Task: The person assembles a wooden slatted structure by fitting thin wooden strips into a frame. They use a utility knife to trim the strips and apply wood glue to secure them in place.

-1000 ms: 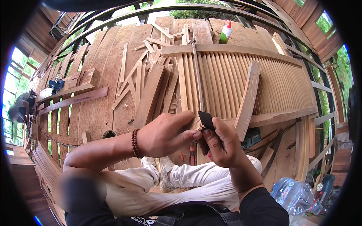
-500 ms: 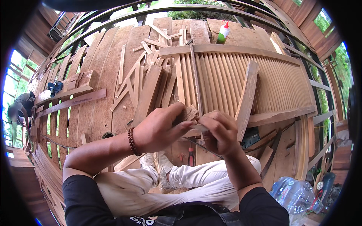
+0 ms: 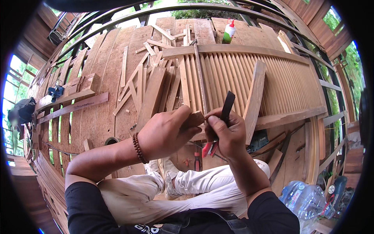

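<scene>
Wood block (image 3: 194, 118) looks small, brown and angular.

Daylight floods in through the open sides (image 3: 17, 64), glaring white at far left and falling softly on the floor (image 3: 89, 117). Fisheye distortion bows the rail (image 3: 187, 6) within a black surround; a distant worker's head (image 3: 14, 117) is blurred.

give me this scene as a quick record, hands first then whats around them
left hand: gripping a short wood piece
right hand: holding a black-and-red object, exact kind unclear
ahead: slatted wooden panel, loose board lying across it
beyond panel: upright squeeze bottle, red cap
left of panel: scattered wood strips
lower right: large clear plastic bottle
</scene>
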`<state>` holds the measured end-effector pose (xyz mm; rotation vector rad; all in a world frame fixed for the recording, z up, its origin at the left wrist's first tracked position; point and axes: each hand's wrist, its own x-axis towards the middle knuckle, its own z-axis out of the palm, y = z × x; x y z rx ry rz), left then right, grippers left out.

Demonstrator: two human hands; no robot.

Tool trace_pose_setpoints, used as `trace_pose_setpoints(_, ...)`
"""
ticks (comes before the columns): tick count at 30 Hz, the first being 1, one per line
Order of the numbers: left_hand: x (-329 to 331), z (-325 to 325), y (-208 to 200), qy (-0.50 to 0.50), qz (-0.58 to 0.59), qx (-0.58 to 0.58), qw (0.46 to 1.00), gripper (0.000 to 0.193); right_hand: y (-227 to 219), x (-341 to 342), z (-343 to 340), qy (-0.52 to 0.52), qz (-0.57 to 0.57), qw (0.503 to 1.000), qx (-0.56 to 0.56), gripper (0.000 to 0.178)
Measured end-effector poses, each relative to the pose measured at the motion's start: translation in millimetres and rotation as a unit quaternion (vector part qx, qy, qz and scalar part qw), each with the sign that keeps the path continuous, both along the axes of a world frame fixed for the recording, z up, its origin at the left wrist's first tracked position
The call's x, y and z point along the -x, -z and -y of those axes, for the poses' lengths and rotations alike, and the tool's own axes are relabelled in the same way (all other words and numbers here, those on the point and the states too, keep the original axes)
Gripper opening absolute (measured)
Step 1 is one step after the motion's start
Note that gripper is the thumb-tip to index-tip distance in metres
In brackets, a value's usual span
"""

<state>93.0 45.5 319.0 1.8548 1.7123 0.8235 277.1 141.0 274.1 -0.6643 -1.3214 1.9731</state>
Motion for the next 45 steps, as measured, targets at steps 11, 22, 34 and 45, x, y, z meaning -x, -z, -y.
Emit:
trace_pose_setpoints(11, 11, -1, 5, 0.031, 0.213, 0.165, 0.963, 0.044, -5, -7, -4, -0.092, -0.010, 0.995, -0.028, 0.030)
trace_pose_setpoints(22, 4, 2, 6, 0.071, 0.433, 0.173, 0.882, 0.039, -21, -13, 13, -0.100, 0.065, 0.971, -0.208, 0.020)
trace_pose_setpoints(34, 6, 4, 9, 0.089, 0.436, 0.176, 0.878, 0.038, -18, -14, 12, -0.103, 0.054, 0.971, -0.208, 0.020)
trace_pose_setpoints(45, 6, 4, 9, 0.087, 0.434, 0.167, 0.881, 0.038, -15, -12, 13, -0.106, 0.040, 0.970, -0.214, 0.021)
